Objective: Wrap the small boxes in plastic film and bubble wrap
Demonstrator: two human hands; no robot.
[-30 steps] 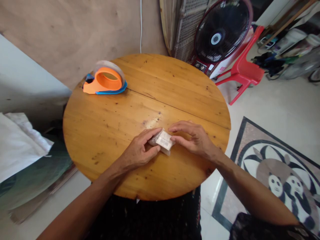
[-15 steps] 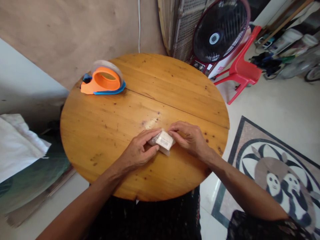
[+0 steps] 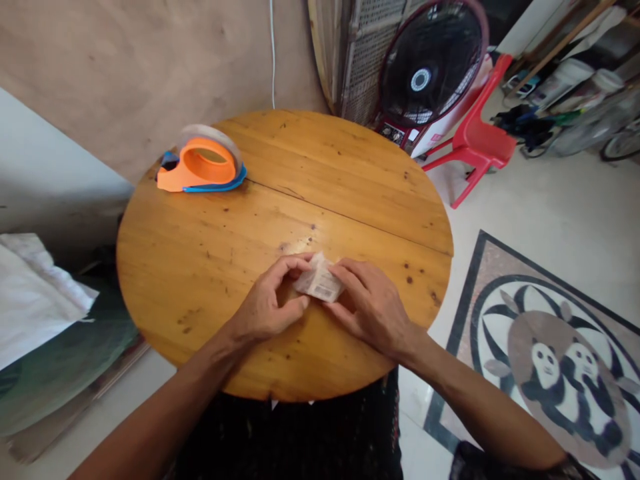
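A small white box (image 3: 323,287) with a barcode label and what looks like clear plastic around it is held just above or on the near part of the round wooden table (image 3: 200,227); I cannot tell whether it rests there. My right hand (image 3: 373,303) grips its right side, fingers over the top and thumb below. My left hand (image 3: 273,297) is curled loosely at its left side, fingertips against the upper left edge and thumb near the lower left corner. An orange and blue tape dispenser (image 3: 207,167) with a large roll stands at the table's far left.
Beyond the table's far right edge stand a dark round fan (image 3: 423,80) and a red plastic chair (image 3: 483,140). White sacking (image 3: 40,293) lies at the left. A panda-patterned floor inlay (image 3: 560,360) is on the right, and a white cord (image 3: 273,53) hangs along the wall.
My right hand has shifted from a pinch at the box's upper right corner to a grip around its right side. The box has turned, and my left thumb has drawn back. The view moved slightly.
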